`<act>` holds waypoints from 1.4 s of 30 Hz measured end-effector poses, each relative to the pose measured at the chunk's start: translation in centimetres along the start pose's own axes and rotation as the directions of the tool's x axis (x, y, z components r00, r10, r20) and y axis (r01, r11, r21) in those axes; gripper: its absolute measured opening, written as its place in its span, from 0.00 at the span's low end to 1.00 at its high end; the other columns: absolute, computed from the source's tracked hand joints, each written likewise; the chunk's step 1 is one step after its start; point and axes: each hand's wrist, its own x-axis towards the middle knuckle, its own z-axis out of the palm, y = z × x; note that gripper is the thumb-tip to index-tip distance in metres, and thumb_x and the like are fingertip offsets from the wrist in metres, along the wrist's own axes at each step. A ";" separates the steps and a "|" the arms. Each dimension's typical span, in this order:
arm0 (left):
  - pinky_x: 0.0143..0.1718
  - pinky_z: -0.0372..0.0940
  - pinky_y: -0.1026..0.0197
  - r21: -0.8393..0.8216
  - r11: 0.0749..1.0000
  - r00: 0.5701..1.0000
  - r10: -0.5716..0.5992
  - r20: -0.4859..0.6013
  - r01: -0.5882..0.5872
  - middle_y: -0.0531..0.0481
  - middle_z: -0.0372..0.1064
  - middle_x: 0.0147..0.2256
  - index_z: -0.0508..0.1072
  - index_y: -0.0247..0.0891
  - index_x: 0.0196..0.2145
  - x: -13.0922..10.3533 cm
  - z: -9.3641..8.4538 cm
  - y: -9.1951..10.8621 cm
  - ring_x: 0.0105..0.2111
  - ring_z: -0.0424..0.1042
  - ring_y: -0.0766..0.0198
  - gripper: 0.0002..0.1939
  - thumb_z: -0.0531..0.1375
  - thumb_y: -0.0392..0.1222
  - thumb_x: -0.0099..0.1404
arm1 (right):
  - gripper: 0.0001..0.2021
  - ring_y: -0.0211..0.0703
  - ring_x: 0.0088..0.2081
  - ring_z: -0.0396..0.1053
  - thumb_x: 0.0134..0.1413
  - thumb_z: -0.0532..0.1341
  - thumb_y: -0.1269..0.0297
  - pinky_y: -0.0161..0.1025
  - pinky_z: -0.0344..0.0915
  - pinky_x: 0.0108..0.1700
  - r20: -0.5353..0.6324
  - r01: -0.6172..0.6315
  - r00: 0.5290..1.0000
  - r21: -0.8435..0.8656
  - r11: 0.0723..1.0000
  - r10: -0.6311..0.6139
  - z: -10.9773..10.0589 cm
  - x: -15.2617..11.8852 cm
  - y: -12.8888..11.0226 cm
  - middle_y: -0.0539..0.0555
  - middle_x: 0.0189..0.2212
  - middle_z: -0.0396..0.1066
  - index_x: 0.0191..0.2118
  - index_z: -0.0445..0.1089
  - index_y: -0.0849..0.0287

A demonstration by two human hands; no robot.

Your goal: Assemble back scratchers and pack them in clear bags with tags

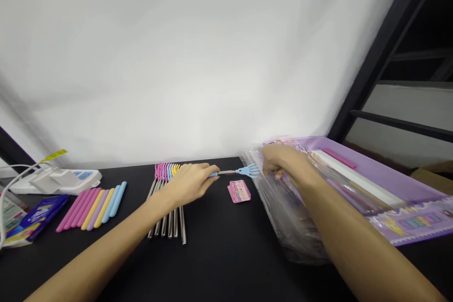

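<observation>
My left hand is closed around the blue handle of an extendable back scratcher, whose blue claw head points right. Beneath and beside that hand lies a row of metal rods with pink, blue and yellow claw heads. At the right, my right hand has its fingers pinched together at the upper part of a stack of clear plastic bags. Its fingertips are partly hidden, but they appear to grip a bag. Small pink printed cards lie between the hands, just below the claw.
Coloured handles in pink, yellow, purple and blue lie in a row at the left. Behind them is a white power strip with plugs, near a blue packet. A purple box with packaged items stands at the right. A white wall rises behind.
</observation>
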 end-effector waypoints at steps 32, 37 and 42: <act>0.26 0.56 0.64 -0.478 0.877 0.972 0.068 0.226 0.050 0.53 0.68 0.25 0.70 0.38 0.37 -0.7 -2.9 -2.2 0.23 0.63 0.67 0.11 0.53 0.47 0.66 | 0.04 0.48 0.34 0.74 0.47 0.58 0.66 0.35 0.69 0.25 -0.277 0.380 0.921 0.484 0.788 -0.274 -2.5 -2.3 -1.2 0.63 0.33 0.75 0.27 0.65 0.61; 0.26 0.55 0.64 -0.556 0.823 0.953 0.061 0.296 0.120 0.54 0.66 0.25 0.70 0.38 0.37 -0.8 -3.3 -3.2 0.24 0.63 0.67 0.14 0.54 0.51 0.65 | 0.09 0.46 0.32 0.74 0.49 0.62 0.63 0.37 0.71 0.30 -0.335 0.478 0.878 0.564 0.674 -0.342 -2.2 -2.0 -1.4 0.59 0.28 0.73 0.26 0.65 0.61; 0.24 0.48 0.64 -0.515 0.846 0.936 0.061 0.347 0.136 0.56 0.54 0.22 0.71 0.38 0.34 -1.1 -3.2 -4.4 0.22 0.52 0.69 0.18 0.52 0.55 0.67 | 0.22 0.42 0.34 0.74 0.43 0.68 0.68 0.37 0.69 0.38 -0.443 0.654 0.756 0.466 0.596 -0.482 -2.1 -1.7 -0.8 0.60 0.43 0.74 0.48 0.69 0.62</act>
